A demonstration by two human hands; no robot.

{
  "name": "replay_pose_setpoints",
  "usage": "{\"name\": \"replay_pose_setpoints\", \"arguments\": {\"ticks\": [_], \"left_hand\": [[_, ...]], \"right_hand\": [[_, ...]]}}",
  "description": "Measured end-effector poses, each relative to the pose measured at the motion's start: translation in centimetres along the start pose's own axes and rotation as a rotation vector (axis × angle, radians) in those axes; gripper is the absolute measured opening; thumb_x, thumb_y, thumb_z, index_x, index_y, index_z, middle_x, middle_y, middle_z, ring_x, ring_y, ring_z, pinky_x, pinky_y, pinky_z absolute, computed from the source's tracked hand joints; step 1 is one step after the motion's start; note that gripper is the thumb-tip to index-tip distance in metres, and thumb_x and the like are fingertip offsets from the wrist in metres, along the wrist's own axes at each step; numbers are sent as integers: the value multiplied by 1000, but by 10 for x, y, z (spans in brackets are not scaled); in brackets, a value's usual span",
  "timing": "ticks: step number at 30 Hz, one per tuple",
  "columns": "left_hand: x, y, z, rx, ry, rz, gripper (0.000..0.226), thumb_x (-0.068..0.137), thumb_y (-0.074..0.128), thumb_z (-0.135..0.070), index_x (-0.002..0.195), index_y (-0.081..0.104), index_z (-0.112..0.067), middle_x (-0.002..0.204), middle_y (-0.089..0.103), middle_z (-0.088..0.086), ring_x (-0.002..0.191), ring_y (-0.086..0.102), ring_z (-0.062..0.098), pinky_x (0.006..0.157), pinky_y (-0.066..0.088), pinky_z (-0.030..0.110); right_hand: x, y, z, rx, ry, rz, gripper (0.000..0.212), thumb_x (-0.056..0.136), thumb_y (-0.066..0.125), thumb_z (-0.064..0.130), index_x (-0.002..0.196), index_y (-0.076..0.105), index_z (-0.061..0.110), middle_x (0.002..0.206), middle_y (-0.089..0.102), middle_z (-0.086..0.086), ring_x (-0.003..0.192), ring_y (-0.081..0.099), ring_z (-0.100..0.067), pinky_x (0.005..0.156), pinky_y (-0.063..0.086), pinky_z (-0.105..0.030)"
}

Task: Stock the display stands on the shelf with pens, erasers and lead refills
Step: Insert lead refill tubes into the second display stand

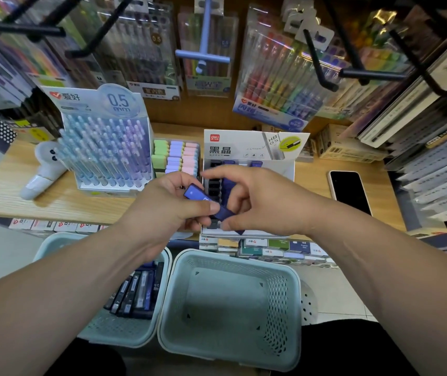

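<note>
A blue lead refill case (206, 204) is held between both hands, just above the front rows of the lead refill stand (254, 149) on the wooden shelf (54, 202). The case is gripped by the left hand (162, 204), whose thumb is pressed along its top face while the fingers are curled beneath it. Its nearer end is pinched by the right hand (260, 199) between the thumb and the curled fingers, with the index finger stretched forward over the stand. Black and blue cases are seen standing in the slots of the stand behind the hands; how full the rows are cannot be told, since much is hidden by the hands. To the left of the stand a tray of pastel erasers (176, 156) is set, and beside it a pen stand (103, 147) filled with blue and lilac pens. A white handheld object (42, 172) is laid at the shelf's left end, and a dark phone (349, 191) at its right. Below the shelf two pale green baskets are placed side by side: more refill cases (135, 291) are lying in the left basket (119, 331), partly covered by the left forearm, and the right basket (233, 257) is touching it. Packs of pens (279, 71) are hung on hooks above.
</note>
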State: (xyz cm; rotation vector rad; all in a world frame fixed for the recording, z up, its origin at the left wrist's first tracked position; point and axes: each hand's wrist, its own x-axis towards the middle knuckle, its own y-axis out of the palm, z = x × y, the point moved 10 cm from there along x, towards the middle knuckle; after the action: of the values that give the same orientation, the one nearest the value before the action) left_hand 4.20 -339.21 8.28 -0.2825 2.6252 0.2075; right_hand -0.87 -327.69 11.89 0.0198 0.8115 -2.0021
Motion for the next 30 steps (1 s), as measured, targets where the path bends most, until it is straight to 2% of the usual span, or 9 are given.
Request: {"name": "replay_pose_setpoints", "arguments": {"ticks": [2,4,7,11,15,17,20,26,30], "left_hand": [[0,7,0,9,3,28,33,76,77,6,101,59,-4,66,68,12,53,62,22,47,49,26],[3,8,0,-3,6,28,25,82,74,0,102,60,-4,71,70,13,55,62,22,49,49,28],[16,-8,3,53,2,-77,4,91,68,-12,91,65,-10,82,72,15,62,61,24,54,46,31],[30,-42,23,487,-2,-264,15,87,63,-15,78,67,-4,79,71,13,65,64,23,61,48,30],[38,-57,40,919,-25,-221,19,88,68,-31,73,70,-19,81,72,1,76,67,20,69,53,28],[42,-62,43,1016,-20,-224,16,88,68,-36,76,67,-27,86,73,-3,86,67,19,78,55,32],[46,-62,44,1162,36,-251,9,83,72,-36,82,69,-28,85,72,-1,88,65,22,78,53,32],[49,-57,51,1437,130,-270,32,84,74,-42,108,76,-21,102,70,5,95,64,25,79,50,33],[52,-58,57,1463,168,-247,28,84,74,-41,98,78,-17,95,67,6,90,61,24,77,52,34]], "right_hand": [[-3,3,6,-70,-27,10,88,78,85,13,147,40,43,72,63,6,59,59,1,60,43,-13],[-4,-1,6,-125,-35,-6,84,78,86,13,144,42,42,74,61,6,59,58,1,60,43,-12],[-8,-29,-10,-130,37,-149,74,78,85,12,134,45,38,78,62,4,60,62,-5,63,51,-25],[-22,-74,-40,-73,106,-435,47,84,80,17,112,46,35,89,61,1,71,68,-20,67,56,-43],[-29,-88,-52,-168,73,-595,23,91,73,16,98,54,28,85,60,7,69,60,-12,68,49,-32],[-29,-88,-55,-194,64,-612,20,90,73,14,94,57,24,85,62,7,70,61,-13,68,51,-31],[-27,-84,-60,-218,63,-607,24,86,77,13,97,60,26,82,65,9,74,63,-14,74,55,-33],[-19,-74,-67,-245,64,-586,11,82,82,13,90,75,16,76,65,8,75,68,-15,76,57,-32],[-14,-68,-72,-289,78,-549,10,82,82,13,88,75,16,82,69,2,78,67,-19,76,56,-35]]}}
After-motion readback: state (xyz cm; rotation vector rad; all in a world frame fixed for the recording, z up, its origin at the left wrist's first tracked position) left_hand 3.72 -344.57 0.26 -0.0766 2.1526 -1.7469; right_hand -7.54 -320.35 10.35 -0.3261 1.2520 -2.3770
